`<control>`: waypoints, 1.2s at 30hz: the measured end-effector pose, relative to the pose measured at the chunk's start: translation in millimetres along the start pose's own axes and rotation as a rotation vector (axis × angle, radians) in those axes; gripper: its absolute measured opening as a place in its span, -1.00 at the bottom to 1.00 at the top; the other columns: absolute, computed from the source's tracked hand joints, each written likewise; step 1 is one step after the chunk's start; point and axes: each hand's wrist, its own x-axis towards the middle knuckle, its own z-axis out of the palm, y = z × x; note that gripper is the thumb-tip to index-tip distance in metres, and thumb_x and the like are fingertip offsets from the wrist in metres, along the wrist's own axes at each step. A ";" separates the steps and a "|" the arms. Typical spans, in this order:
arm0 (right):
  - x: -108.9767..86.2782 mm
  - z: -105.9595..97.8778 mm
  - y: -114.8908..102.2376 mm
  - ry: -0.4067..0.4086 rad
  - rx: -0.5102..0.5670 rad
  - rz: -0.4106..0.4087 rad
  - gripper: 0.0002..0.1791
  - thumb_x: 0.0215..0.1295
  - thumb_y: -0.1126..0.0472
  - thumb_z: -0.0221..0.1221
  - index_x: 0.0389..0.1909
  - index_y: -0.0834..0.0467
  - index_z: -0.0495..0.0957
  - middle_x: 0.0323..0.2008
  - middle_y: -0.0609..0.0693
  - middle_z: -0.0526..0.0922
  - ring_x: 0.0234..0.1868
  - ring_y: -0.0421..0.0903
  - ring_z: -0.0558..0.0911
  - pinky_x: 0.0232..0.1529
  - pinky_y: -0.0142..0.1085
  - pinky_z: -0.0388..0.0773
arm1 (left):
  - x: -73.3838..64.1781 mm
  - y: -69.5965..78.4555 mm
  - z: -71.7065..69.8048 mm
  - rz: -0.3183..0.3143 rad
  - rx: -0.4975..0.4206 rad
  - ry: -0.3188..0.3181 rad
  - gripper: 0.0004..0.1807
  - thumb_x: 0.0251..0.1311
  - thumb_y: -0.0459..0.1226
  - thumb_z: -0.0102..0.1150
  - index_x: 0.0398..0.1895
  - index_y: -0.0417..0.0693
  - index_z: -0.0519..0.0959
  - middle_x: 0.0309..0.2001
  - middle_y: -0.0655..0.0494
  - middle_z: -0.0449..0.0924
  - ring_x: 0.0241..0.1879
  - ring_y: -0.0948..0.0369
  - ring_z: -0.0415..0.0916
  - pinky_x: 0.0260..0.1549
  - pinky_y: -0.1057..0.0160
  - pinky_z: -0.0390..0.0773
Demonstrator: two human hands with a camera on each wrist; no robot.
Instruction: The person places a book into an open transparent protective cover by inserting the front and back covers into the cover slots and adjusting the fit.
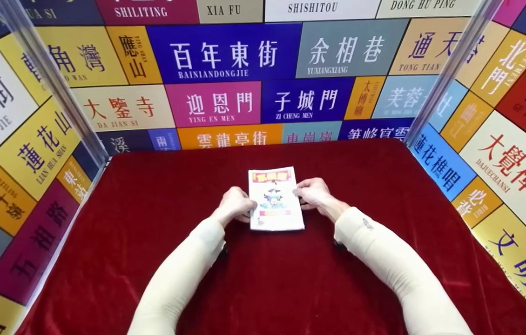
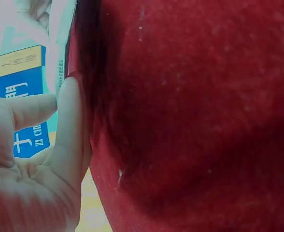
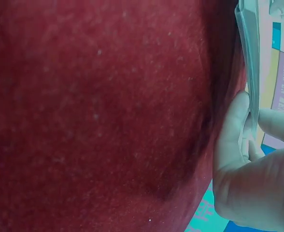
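Observation:
A thin white booklet (image 1: pixel 276 197) with a colourful cartoon figure and a red-and-yellow title band faces up in the head view. My left hand (image 1: pixel 236 204) pinches its left edge, thumb on top and fingers beneath. At the opposite edge, my right hand (image 1: pixel 315 193) grips it the same way. The left wrist view shows the left hand (image 2: pixel 40 145) and the booklet's narrow edge (image 2: pixel 61 63) with small print. Layered edges of the booklet (image 3: pixel 250 58) show in the right wrist view, between thumb and fingers of the right hand (image 3: pixel 253 174). The underside is hidden.
Dark red velvet cloth (image 1: pixel 263 288) covers the table under both forearms. Colourful panels with Chinese place names (image 1: pixel 223 51) stand behind and on both sides. Metal corner posts (image 1: pixel 72 88) rise at the back left and back right (image 1: pixel 449 70).

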 end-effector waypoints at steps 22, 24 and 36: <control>6.2 9.1 11.1 0.146 -0.477 -0.160 -0.78 0.34 0.19 0.51 -0.11 0.24 0.84 -0.39 0.09 0.89 -0.64 -0.24 0.71 -0.54 -0.37 0.73 | 2.5 -12.8 7.9 0.068 0.295 0.109 -0.82 0.09 -0.27 0.51 -0.54 -0.09 0.67 -0.74 0.08 0.65 -0.75 0.18 0.67 -0.69 0.21 0.71; 5.5 8.0 10.0 0.147 -0.513 -0.172 -0.79 0.34 0.19 0.51 -0.12 0.22 0.84 -0.45 0.07 0.88 -0.65 -0.23 0.71 -0.54 -0.38 0.72 | 1.8 -11.6 7.0 0.092 0.348 0.127 -0.81 0.10 -0.26 0.52 -0.55 -0.07 0.67 -0.73 0.08 0.65 -0.75 0.17 0.67 -0.68 0.22 0.70; -8.3 -1.1 3.0 0.216 -0.738 -0.432 -0.77 0.44 0.15 0.27 -0.12 0.05 0.90 -0.26 0.01 0.89 -0.10 0.10 0.83 -0.06 0.08 0.78 | -5.8 -9.7 4.0 0.344 0.603 0.260 -0.89 0.17 -0.28 0.44 -0.26 -0.11 0.76 -0.20 -0.18 0.85 -0.21 -0.12 0.79 -0.18 -0.20 0.79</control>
